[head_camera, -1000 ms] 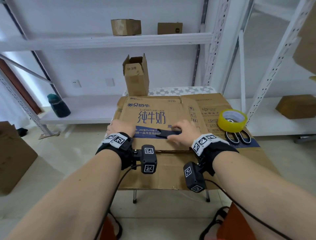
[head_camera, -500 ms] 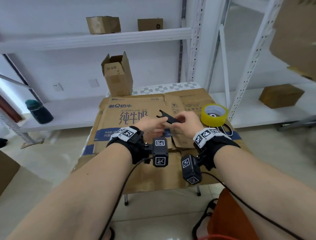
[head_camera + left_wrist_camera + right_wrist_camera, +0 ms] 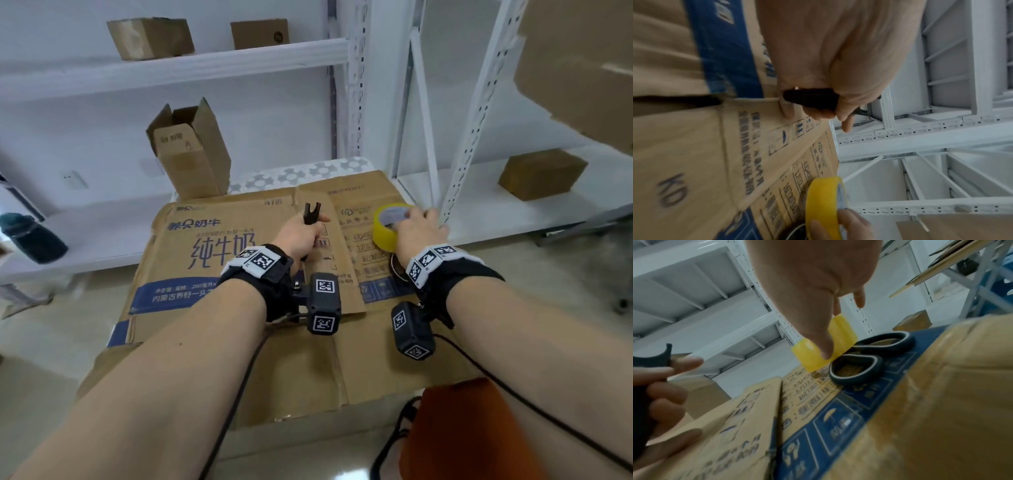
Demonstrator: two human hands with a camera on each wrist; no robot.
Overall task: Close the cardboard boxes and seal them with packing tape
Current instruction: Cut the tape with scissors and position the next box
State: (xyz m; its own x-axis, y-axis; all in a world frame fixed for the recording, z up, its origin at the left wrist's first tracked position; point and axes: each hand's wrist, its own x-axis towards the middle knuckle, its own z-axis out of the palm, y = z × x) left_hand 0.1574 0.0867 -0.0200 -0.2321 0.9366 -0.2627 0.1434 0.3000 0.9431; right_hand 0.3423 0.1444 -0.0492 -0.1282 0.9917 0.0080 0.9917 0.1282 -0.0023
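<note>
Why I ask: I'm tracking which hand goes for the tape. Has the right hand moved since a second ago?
Yes. The right hand left the flattened milk carton and went rightward onto the yellow tape roll.

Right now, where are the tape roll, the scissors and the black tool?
tape roll [image 3: 383, 236], head view, yellow outer wall.
scissors [image 3: 857, 368], right wrist view, near handle loop.
black tool [image 3: 311, 214], head view, forked end above the left hand.

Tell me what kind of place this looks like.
Probably a storeroom or small packing area: white metal shelving holding cardboard boxes, flattened cardboard over a work table, and a yellow tape roll under the right hand.
</note>
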